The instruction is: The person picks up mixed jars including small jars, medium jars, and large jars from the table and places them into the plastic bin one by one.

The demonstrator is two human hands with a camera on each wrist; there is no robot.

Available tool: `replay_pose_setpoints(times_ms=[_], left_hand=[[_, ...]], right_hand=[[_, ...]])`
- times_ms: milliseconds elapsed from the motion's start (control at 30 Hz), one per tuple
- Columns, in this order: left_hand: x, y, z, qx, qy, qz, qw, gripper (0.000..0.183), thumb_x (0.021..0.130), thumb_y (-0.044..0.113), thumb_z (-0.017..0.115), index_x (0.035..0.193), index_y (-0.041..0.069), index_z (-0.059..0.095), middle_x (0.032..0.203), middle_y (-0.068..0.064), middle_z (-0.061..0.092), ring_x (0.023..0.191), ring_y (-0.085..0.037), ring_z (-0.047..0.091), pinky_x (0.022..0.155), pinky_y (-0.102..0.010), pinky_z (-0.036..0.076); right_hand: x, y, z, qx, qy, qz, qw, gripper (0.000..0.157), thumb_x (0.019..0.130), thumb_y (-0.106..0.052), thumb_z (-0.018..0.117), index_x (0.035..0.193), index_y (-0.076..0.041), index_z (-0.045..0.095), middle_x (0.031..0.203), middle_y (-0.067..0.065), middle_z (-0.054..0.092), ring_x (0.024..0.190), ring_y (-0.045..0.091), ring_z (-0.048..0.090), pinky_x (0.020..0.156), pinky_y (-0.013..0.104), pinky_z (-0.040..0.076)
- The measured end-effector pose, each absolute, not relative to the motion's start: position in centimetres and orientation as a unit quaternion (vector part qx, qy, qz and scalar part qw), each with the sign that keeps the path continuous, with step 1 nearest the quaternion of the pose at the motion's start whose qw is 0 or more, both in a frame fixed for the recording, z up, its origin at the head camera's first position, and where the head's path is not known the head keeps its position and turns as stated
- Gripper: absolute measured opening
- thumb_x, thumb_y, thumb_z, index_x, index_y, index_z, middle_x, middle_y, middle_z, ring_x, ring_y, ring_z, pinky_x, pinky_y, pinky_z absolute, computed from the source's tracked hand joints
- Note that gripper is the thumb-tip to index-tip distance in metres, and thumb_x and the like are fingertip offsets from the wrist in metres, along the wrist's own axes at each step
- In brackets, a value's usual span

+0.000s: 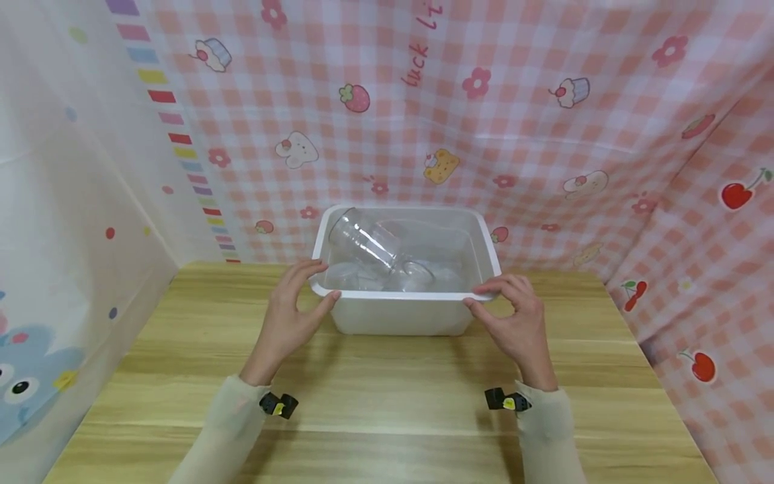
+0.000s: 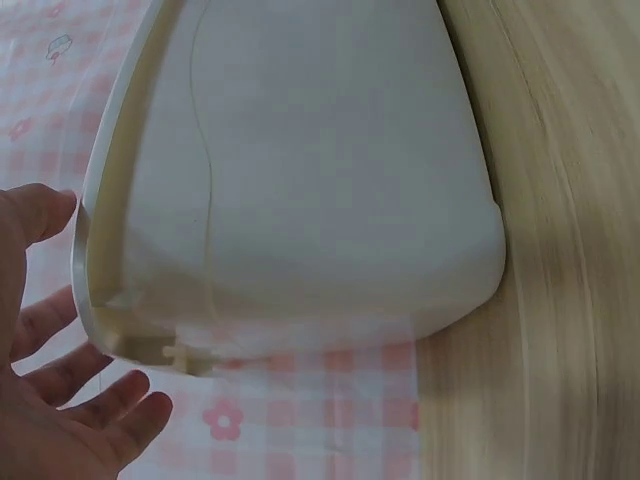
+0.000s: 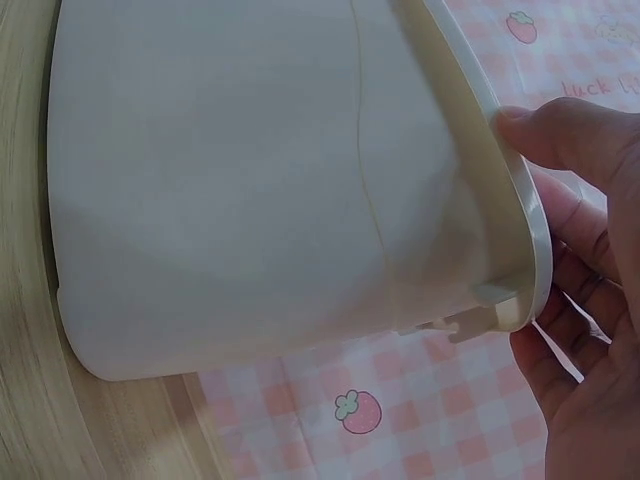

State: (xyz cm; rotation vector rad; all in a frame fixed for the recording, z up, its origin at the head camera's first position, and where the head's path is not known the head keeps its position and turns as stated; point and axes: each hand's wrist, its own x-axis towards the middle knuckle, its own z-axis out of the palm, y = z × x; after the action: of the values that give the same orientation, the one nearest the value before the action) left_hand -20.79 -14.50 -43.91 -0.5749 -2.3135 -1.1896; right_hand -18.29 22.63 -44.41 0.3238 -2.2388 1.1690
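A white plastic bin [image 1: 399, 316] stands on the table, and both hands are at its near corners. My left hand [image 1: 291, 312] holds the near left corner, thumb at the front rim and fingers at the side; in the left wrist view its other fingers [image 2: 140, 420] spread loosely past the corner. At the near right corner my right hand [image 1: 514, 316] grips the rim, its thumb [image 3: 540, 130] on the edge and the fingers curled beyond it. Inside the bin a clear cylindrical cup [image 1: 365, 242] leans on its side over other clear vessels [image 1: 417, 272], partly hidden by the front wall.
The bin is near the back edge of a wood-grain table [image 1: 387, 403]. Behind it hangs a pink checked cloth [image 1: 393, 134] with cartoon prints. A white printed cloth [image 1: 78, 222] covers the left side, and more checked cloth [image 1: 713, 282] hangs at the right.
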Motion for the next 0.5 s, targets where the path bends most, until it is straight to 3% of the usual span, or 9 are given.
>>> replay_pose_setpoints(times_ms=[167, 367, 500], left_hand=[[-20.6, -14.5, -44.0, -0.206, -0.844, -0.431, 0.243, 0.052, 0.087, 0.017, 0.082, 0.134, 0.004, 0.063, 0.144, -0.018, 0.058, 0.137, -0.035, 0.052, 0.115, -0.058, 0.040], [-20.0, -15.1, -44.5, -0.178, -0.854, -0.425, 0.240, 0.059, 0.088, 0.020, 0.083, 0.139, 0.006, 0.059, 0.147, -0.014, 0.057, 0.140, -0.035, 0.050, 0.116, -0.061, 0.039], [-19.4, -16.1, -45.3, -0.163, -0.861, -0.414, 0.247, 0.061, 0.088, 0.020, 0.082, 0.141, 0.006, 0.057, 0.148, -0.015, 0.055, 0.142, -0.036, 0.047, 0.116, -0.063, 0.036]], right_hand=[[-18.2, 23.6, -44.5, 0.145, -0.838, 0.424, 0.313, 0.020, 0.079, -0.006, 0.088, 0.094, -0.014, 0.079, 0.104, 0.003, 0.074, 0.107, 0.013, 0.056, 0.094, 0.017, 0.040], [-17.6, 24.6, -44.6, 0.172, -0.841, 0.404, 0.315, 0.029, 0.079, -0.005, 0.087, 0.104, -0.014, 0.078, 0.126, 0.009, 0.072, 0.123, 0.025, 0.058, 0.106, 0.015, 0.037], [-17.1, 25.6, -45.0, 0.158, -0.859, 0.383, 0.301, 0.042, 0.078, -0.007, 0.088, 0.118, -0.013, 0.075, 0.139, 0.010, 0.066, 0.131, 0.029, 0.055, 0.111, 0.022, 0.037]])
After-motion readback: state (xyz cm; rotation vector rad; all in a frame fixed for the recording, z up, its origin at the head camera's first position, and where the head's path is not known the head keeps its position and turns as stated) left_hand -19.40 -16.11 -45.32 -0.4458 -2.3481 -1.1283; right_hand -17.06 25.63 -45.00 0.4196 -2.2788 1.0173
